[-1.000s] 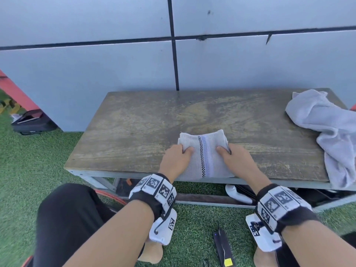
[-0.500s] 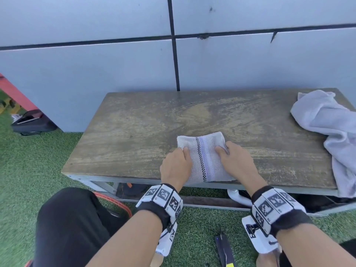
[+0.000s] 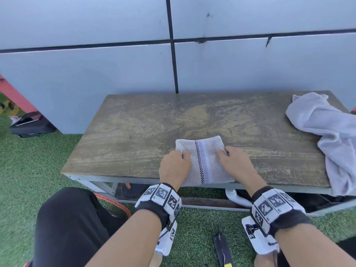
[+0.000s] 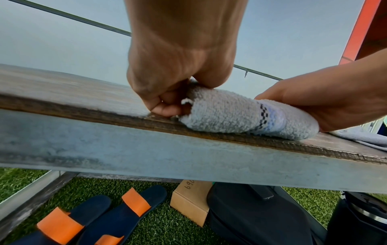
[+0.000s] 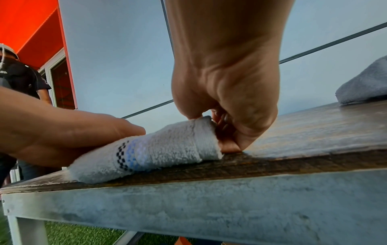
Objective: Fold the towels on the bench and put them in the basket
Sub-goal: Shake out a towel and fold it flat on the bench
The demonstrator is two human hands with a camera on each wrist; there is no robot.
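Note:
A small white towel (image 3: 204,162) with a checkered and blue stripe lies folded at the front edge of the wooden bench (image 3: 134,132). My left hand (image 3: 183,154) pinches the towel's left edge, thumb on top and fingers curled under, as the left wrist view shows (image 4: 167,102). My right hand (image 3: 225,151) pinches the right edge the same way (image 5: 222,132). The towel (image 5: 167,149) bulges slightly between the hands. A second, grey towel (image 3: 323,128) lies crumpled on the bench's right end, hanging over the front edge.
A grey panelled wall rises right behind the bench. Under the bench are slippers (image 4: 117,213), a cardboard box (image 4: 188,203) and a dark bag (image 4: 261,218). An orange-red curved rim (image 3: 115,205) shows beside my left knee. A black case (image 3: 30,124) lies on the grass at left.
Both hands went from lying on top of the towel to gripping its left and right edges with curled fingers. The towel stays at the bench's front edge.

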